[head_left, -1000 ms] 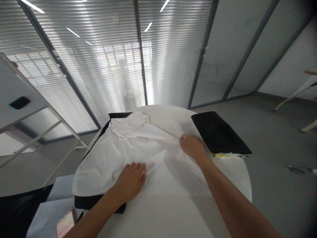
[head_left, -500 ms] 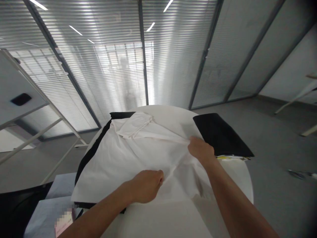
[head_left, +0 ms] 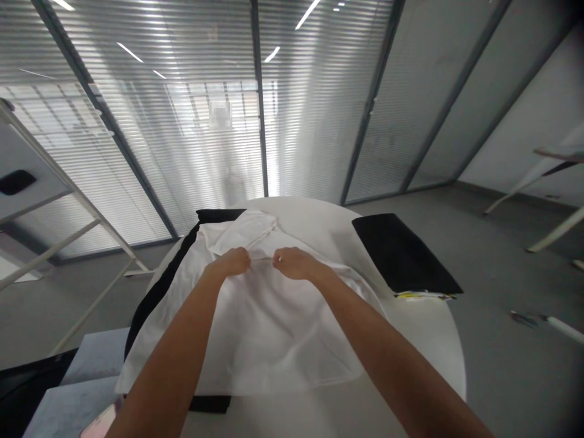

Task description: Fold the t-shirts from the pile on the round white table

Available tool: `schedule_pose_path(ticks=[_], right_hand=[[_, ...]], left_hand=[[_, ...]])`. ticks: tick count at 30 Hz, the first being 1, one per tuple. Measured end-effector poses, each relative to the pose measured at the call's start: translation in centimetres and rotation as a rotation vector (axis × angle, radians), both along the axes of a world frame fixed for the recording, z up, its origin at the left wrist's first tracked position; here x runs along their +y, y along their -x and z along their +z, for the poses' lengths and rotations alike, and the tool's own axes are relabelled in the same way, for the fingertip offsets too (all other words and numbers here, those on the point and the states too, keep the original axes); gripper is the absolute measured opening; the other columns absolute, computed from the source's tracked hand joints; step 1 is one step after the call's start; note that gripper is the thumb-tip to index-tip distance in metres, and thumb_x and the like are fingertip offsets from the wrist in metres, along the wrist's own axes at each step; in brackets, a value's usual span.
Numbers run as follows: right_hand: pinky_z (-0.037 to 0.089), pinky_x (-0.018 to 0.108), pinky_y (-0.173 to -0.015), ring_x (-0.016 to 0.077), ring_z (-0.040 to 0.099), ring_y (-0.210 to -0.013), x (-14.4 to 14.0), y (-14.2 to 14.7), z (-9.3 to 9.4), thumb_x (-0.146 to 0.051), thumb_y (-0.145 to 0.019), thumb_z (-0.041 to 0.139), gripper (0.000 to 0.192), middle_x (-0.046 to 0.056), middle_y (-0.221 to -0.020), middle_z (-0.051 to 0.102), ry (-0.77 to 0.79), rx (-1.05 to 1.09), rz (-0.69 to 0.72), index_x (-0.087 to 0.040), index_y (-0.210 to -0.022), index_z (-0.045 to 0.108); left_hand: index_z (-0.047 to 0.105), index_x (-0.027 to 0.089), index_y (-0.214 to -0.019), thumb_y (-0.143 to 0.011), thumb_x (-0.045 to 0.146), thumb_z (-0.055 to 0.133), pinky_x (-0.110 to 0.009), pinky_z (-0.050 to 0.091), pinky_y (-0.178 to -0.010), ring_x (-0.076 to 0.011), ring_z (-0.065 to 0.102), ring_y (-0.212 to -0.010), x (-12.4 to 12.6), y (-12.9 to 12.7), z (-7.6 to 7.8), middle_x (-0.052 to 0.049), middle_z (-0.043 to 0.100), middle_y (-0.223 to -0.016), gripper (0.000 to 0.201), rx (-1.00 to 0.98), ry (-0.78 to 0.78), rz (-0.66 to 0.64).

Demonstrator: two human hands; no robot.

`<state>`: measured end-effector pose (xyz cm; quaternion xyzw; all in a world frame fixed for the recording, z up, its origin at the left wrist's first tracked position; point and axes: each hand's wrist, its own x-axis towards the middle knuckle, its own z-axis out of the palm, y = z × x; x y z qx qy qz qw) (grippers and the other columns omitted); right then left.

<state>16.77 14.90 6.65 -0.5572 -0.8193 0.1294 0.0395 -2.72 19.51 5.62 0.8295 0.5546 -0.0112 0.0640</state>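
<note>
A white garment (head_left: 274, 328), looking like a T-shirt, lies spread over the round white table with soft creases across it. Its upper part is folded over near the far side. My left hand (head_left: 233, 261) is closed on the cloth just below that fold. Close beside it on the right, my right hand (head_left: 295, 263) pinches the same cloth, and a short taut stretch runs between the two hands. Black cloth (head_left: 152, 298) sticks out from beneath the garment along the left and near edges. My forearms cover part of the garment.
A folded black stack (head_left: 406, 255) with white and yellow edges lies on the table's (head_left: 438, 340) right side. Grey-blue boxes or pads (head_left: 95, 356) and a phone-like pink item (head_left: 101, 421) sit at lower left. A white-framed stand (head_left: 86, 201) is left; a glass partition with blinds stands behind.
My left hand has moved up and away from me; my right hand has moved left towards it. The white cloth's right part now lies more spread towards me.
</note>
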Motion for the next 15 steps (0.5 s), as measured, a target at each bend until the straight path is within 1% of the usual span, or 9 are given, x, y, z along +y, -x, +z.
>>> schedule_pose_path(ticks=[2,4,6,8,9,12,14,15], right_hand=[[0.051,0.032,-0.080,0.0234,0.068,-0.093,1.4,1.4,-0.1,-0.023,-0.090,0.045,0.027,0.014,-0.107,0.071,0.115,0.050,0.066,-0.016,-0.098,0.069],[0.053,0.027,-0.069,0.0181,0.070,-0.074,2.5,2.4,-0.4,-0.022,-0.088,0.047,0.024,0.012,-0.094,0.073,0.306,0.109,0.117,-0.015,-0.090,0.069],[0.052,0.023,-0.056,0.0131,0.065,-0.055,3.6,2.7,-1.1,-0.021,-0.087,0.047,0.022,0.008,-0.082,0.073,0.492,0.191,0.119,-0.014,-0.088,0.068],[0.049,0.021,-0.048,0.0105,0.059,-0.046,4.5,2.3,-2.1,-0.021,-0.087,0.045,0.024,0.006,-0.077,0.072,0.569,0.301,0.063,-0.015,-0.098,0.066],[0.048,0.021,-0.046,0.0101,0.058,-0.044,5.0,2.0,-2.6,-0.021,-0.088,0.044,0.028,0.005,-0.076,0.072,0.569,0.362,0.026,-0.016,-0.106,0.064],[0.046,0.020,-0.043,0.0102,0.057,-0.043,6.1,0.9,-4.2,-0.024,-0.090,0.042,0.041,0.003,-0.074,0.071,0.493,0.506,-0.055,-0.022,-0.129,0.054],[0.047,0.020,-0.044,0.0104,0.059,-0.046,6.7,0.1,-5.1,-0.023,-0.089,0.044,0.049,0.003,-0.082,0.072,0.414,0.581,-0.089,-0.026,-0.138,0.048],[0.048,0.020,-0.045,0.0108,0.060,-0.050,6.9,-0.2,-5.5,-0.022,-0.087,0.046,0.054,0.004,-0.090,0.072,0.365,0.623,-0.102,-0.028,-0.141,0.044]], left_hand=[[0.073,0.019,-0.086,-0.082,0.023,0.050,-0.037,0.049,-0.083,-0.0251,0.066,-0.093,0.3,-0.7,-1.0,-0.012,0.073,-0.095,0.023,0.014,-0.021,0.072],[0.072,0.017,-0.096,-0.086,0.025,0.045,-0.046,0.048,-0.085,-0.0307,0.064,-0.101,0.0,-1.5,-2.2,-0.015,0.071,-0.103,0.029,0.019,-0.094,0.150],[0.070,0.017,-0.098,-0.088,0.027,0.042,-0.049,0.046,-0.088,-0.0327,0.060,-0.107,-0.3,-2.1,-3.5,-0.016,0.070,-0.106,0.031,-0.016,-0.249,0.189],[0.070,0.018,-0.093,-0.089,0.028,0.042,-0.047,0.045,-0.090,-0.0305,0.060,-0.106,-0.3,-2.2,-4.5,-0.013,0.070,-0.102,0.030,-0.077,-0.401,0.190],[0.070,0.018,-0.089,-0.089,0.027,0.042,-0.045,0.045,-0.090,-0.0289,0.060,-0.103,-0.1,-2.1,-4.9,-0.012,0.070,-0.098,0.029,-0.113,-0.451,0.184],[0.070,0.018,-0.078,-0.085,0.022,0.045,-0.041,0.047,-0.091,-0.0252,0.061,-0.097,1.1,-1.3,-5.9,-0.011,0.069,-0.088,0.026,-0.244,-0.519,0.159],[0.071,0.019,-0.079,-0.082,0.017,0.046,-0.040,0.047,-0.095,-0.0236,0.061,-0.100,2.0,-0.7,-6.5,-0.009,0.069,-0.089,0.025,-0.370,-0.574,0.113],[0.072,0.019,-0.082,-0.080,0.015,0.047,-0.041,0.046,-0.099,-0.0234,0.060,-0.105,2.4,-0.5,-6.7,-0.008,0.070,-0.094,0.025,-0.433,-0.615,0.093]])
